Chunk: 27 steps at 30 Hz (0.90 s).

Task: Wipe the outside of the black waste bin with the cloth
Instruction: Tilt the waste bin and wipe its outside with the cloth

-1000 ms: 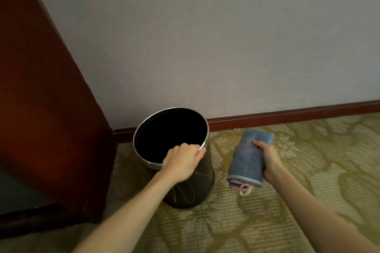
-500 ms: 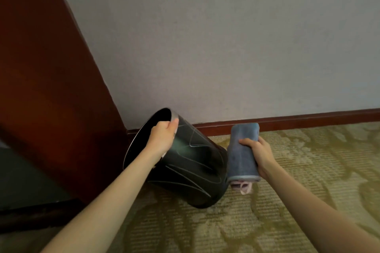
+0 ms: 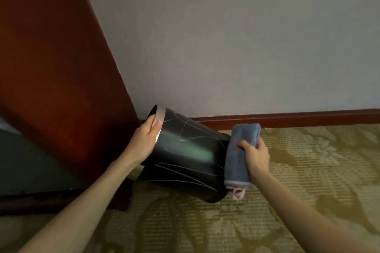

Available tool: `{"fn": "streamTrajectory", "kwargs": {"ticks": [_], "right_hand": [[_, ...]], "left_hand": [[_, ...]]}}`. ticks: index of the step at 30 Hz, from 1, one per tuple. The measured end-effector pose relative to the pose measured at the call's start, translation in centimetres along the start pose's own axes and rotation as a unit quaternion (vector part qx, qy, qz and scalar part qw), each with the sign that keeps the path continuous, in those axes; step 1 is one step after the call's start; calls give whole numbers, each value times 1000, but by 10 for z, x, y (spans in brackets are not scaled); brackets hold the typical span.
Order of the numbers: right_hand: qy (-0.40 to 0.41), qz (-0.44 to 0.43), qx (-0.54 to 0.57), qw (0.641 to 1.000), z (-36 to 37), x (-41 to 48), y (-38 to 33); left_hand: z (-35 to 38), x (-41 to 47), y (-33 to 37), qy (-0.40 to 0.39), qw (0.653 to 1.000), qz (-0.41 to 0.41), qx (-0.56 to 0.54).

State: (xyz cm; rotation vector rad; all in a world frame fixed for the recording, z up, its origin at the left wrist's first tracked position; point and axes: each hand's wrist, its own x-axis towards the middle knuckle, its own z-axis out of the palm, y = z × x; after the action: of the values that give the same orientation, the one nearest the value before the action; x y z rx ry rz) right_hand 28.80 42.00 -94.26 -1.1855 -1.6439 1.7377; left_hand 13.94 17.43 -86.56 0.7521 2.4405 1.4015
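Two bare hands work at a black waste bin tipped on its side above patterned carpet.

The left hand grips the bin's silver rim, mouth turned left toward a dark red wooden panel. The right hand clasps a folded blue cloth against the bin's base end.

left hand is clamped on the bin's rim, thumb on the outside, forearm running down-left; right hand is curled round the folded cloth, knuckles up, arm stretched out from bottom right
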Motion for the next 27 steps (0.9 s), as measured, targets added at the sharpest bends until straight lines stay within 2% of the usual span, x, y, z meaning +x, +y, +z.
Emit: {"fn": "streamTrajectory", "kwargs": {"ticks": [3, 5, 8, 17, 22, 27], "right_hand": [[4, -22, -24, 999, 3, 5, -3], [3, -43, -51, 998, 4, 8, -5], [8, -66, -97, 993, 4, 10, -4], [80, -124, -236, 961, 30, 7, -1], [120, -155, -228, 954, 37, -9, 5], [111, -194, -129, 966, 46, -48, 25]], "left_hand": [[0, -11, -4, 33, 994, 31, -96], [-2, -13, -6, 9, 993, 34, -115], [5, -11, -6, -8, 996, 46, -78], [18, 21, 2, 76, 992, 73, 71], [14, 31, 1, 75, 988, 78, 107], [12, 42, 7, 68, 987, 63, 129]]}}
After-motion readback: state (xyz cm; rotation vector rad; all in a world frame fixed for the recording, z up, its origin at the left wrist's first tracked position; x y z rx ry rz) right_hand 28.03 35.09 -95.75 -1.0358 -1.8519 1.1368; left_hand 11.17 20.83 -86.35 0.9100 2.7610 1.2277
